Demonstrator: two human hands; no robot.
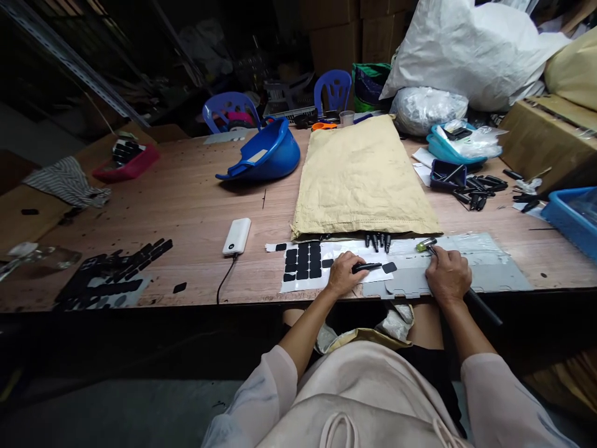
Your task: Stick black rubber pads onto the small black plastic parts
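My left hand [344, 274] rests at the table's near edge, fingers closed on a small black stick-shaped part [367, 267] that points right. It lies on a white backing sheet [298, 283] bearing rows of black adhesive pads [303, 261]. A loose black pad [389, 267] sits just past the part's tip. My right hand [448, 274] is closed around a long black tool [480, 305] whose tip touches a grey sheet [485, 267] near a small green-and-silver piece [426, 244]. Several more black stick parts [377, 240] lie just beyond.
A tan woven sack [361, 174] lies flat mid-table. A white power bank [237, 236] with cable, a blue basin [263, 155], black parts at left [116, 274] and right [480, 186], a blue crate [571, 218], cardboard boxes and white bags ring the table.
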